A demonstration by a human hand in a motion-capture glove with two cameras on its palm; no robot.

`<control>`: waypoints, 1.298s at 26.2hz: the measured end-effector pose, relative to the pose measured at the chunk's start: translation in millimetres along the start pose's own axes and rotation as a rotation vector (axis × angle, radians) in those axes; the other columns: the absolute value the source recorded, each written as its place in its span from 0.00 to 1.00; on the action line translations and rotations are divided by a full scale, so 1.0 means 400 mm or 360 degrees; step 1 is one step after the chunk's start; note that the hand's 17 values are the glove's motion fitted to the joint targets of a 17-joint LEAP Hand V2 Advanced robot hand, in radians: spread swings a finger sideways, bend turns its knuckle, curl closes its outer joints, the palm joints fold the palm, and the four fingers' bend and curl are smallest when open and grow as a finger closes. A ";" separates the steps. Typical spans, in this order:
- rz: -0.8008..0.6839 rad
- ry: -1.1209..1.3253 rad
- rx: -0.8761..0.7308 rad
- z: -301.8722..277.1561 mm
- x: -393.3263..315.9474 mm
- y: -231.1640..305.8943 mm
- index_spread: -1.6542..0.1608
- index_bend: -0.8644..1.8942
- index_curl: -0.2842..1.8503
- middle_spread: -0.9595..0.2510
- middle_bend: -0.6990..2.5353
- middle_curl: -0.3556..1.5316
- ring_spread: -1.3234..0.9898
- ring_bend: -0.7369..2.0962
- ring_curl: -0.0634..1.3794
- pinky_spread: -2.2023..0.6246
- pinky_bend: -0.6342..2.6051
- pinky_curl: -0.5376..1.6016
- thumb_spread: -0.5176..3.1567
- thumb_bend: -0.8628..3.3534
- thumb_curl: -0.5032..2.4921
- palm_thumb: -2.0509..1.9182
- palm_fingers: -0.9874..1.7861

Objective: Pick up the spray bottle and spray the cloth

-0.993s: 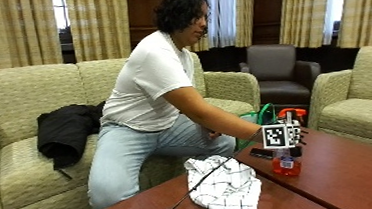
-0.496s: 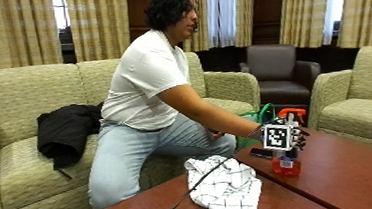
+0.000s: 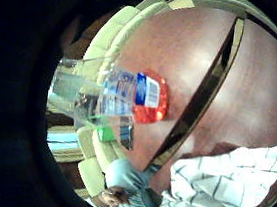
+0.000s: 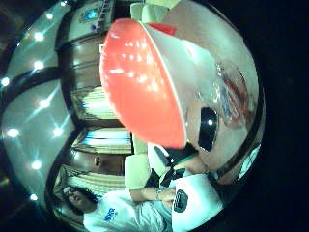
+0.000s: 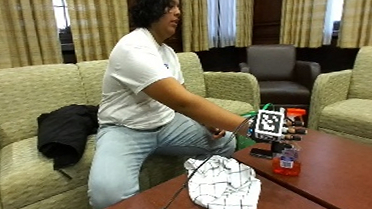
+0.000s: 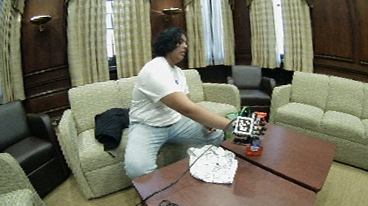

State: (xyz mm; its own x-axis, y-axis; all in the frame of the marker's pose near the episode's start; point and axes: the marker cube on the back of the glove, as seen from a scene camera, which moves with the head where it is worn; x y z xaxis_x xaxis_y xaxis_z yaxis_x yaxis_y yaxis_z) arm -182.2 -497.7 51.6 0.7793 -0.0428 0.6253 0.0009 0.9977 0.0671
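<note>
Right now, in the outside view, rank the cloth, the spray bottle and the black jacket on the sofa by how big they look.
1. Black jacket and cloth: they look about alike, and the cloth lies nearer the camera, so I won't rank them.
2. Spray bottle: clearly smallest, partly hidden by the gloved right hand on its top.

Hidden parts at the table's spray bottle

The gloved right hand (image 5: 290, 130) covers the spray bottle's (image 5: 286, 160) neck and trigger; whether it grips cannot be told. The checked cloth (image 3: 219, 188) is cut off at the palm view's edge.
</note>
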 end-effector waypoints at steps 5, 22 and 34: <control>-0.0036 0.0092 -0.0042 -0.039 -0.018 0.060 0.67 0.32 0.31 0.63 0.26 0.38 0.51 0.34 0.27 0.84 0.31 0.43 0.36 0.18 0.35 0.65 0.31; -0.0136 0.0955 -0.0283 -0.276 0.078 0.540 0.66 0.36 0.26 0.64 0.27 0.35 0.52 0.33 0.24 0.85 0.31 0.42 0.36 0.19 0.31 0.63 0.32; -0.0077 0.1202 -0.0212 -0.515 0.190 0.761 0.65 0.36 0.25 0.63 0.27 0.34 0.52 0.33 0.24 0.86 0.32 0.42 0.36 0.19 0.30 0.62 0.34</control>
State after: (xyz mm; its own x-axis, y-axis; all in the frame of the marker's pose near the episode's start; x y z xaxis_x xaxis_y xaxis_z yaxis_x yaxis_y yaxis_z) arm 6.6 -186.5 -40.7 0.9929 -0.0875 -0.0801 0.0842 0.9955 -0.0434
